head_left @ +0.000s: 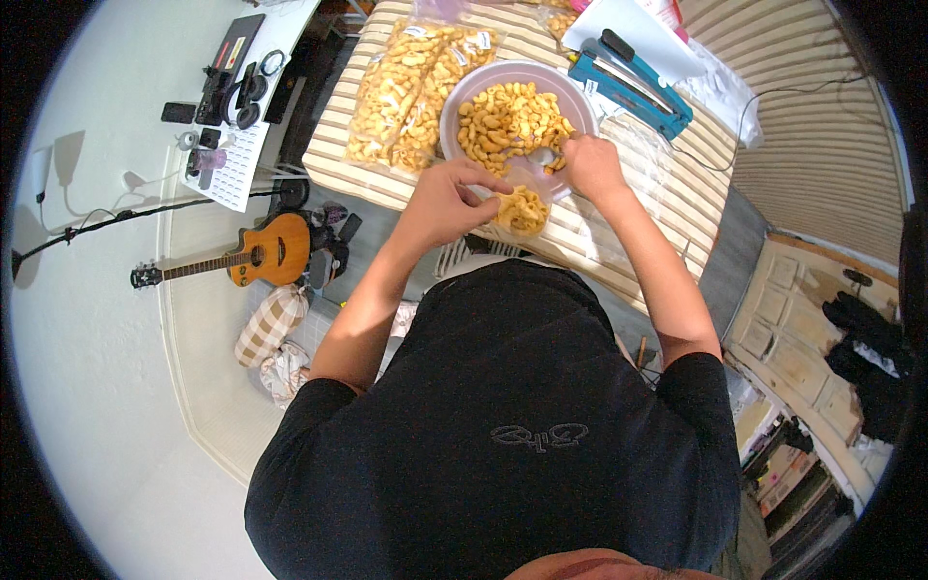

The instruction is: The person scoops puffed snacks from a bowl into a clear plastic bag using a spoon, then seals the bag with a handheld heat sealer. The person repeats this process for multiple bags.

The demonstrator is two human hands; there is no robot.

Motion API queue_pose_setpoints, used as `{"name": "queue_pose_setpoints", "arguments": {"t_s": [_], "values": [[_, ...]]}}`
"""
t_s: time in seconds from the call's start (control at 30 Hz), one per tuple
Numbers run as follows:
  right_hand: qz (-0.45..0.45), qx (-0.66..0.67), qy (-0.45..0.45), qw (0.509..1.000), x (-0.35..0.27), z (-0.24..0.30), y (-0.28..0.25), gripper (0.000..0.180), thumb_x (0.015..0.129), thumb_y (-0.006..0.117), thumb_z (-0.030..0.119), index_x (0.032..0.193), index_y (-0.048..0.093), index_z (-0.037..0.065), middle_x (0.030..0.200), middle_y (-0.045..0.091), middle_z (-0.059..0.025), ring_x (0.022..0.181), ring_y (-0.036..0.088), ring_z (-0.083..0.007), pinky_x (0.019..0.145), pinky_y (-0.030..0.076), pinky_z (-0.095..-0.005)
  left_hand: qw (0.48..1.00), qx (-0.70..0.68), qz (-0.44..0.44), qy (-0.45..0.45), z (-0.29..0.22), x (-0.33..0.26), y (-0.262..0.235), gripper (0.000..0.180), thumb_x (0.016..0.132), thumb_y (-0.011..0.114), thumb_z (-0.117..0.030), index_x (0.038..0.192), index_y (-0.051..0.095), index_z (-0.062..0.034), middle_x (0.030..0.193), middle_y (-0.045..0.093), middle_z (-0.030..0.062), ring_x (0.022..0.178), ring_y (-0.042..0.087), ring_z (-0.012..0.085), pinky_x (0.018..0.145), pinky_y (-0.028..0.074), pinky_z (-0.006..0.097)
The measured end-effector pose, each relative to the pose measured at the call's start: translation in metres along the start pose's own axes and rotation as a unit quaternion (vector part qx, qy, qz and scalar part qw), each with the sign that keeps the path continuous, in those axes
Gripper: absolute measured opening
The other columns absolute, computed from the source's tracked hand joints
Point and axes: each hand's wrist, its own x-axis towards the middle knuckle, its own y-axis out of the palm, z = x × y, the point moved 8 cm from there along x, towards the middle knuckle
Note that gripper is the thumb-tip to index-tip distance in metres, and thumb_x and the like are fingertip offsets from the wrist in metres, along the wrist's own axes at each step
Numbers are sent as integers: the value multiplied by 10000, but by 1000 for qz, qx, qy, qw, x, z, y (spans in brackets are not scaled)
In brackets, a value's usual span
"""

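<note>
A pale lilac basin (pixel 452 118) on the table holds a heap of yellow curved snack puffs (pixel 512 118). At its right rim my right hand (pixel 592 166) is closed around the handle of a spoon (pixel 544 158), whose bowl rests among the puffs. My left hand (pixel 449 205), thumb and fingers curled, pinches the mouth of a small clear plastic bag (pixel 522 213). That bag sits just in front of the basin and has some puffs in it. My left fingers partly hide its upper edge.
Filled clear bags of puffs (pixel 401 87) lie left of the basin. Behind it to the right is a teal bag sealer (pixel 633 92) with a cable, beside white sheets (pixel 638 39). A striped cloth (pixel 329 159) covers the table. A guitar (pixel 271 251) stands to the left.
</note>
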Motion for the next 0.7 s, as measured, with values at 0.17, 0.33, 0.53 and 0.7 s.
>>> {"name": "queue_pose_setpoints", "arguments": {"t_s": [0.17, 0.33, 0.53, 0.7], "values": [[86, -23, 1, 996, 16, 17, 56, 191, 969, 745, 239, 1003, 839, 76, 977, 829, -174, 974, 831, -338, 835, 654, -485, 999, 20, 17, -21, 3, -1, 0, 242, 926, 819, -56, 1157, 887, -68, 1242, 794, 91, 962, 790, 147, 797, 654, 272], [112, 29, 0, 993, 25, 28, 104, 226, 993, 734, 264, 1048, 847, 76, 1035, 836, -193, 1005, 823, -368, 861, 644, -494, 999, 13, 17, -35, 1, -2, -1, 242, 928, 810, -35, 1158, 882, -50, 1245, 787, 89, 963, 791, 148, 792, 656, 275], [130, 216, 44, 967, 27, 36, 115, 249, 983, 732, 274, 1123, 844, 100, 1105, 838, -188, 1059, 809, -391, 907, 634, -498, 999, -7, 15, -39, -3, -4, -1, 229, 935, 816, -24, 1156, 877, -32, 1218, 772, 84, 883, 796, 151, 756, 653, 267], [184, 205, 49, 960, 25, 34, 93, 315, 980, 734, 307, 1238, 846, 165, 1168, 852, -125, 1134, 806, -357, 995, 622, -503, 999, -1, 15, -42, -1, -5, -1, 226, 936, 823, -29, 1155, 878, -32, 1192, 760, 81, 850, 794, 145, 739, 649, 264]]}}
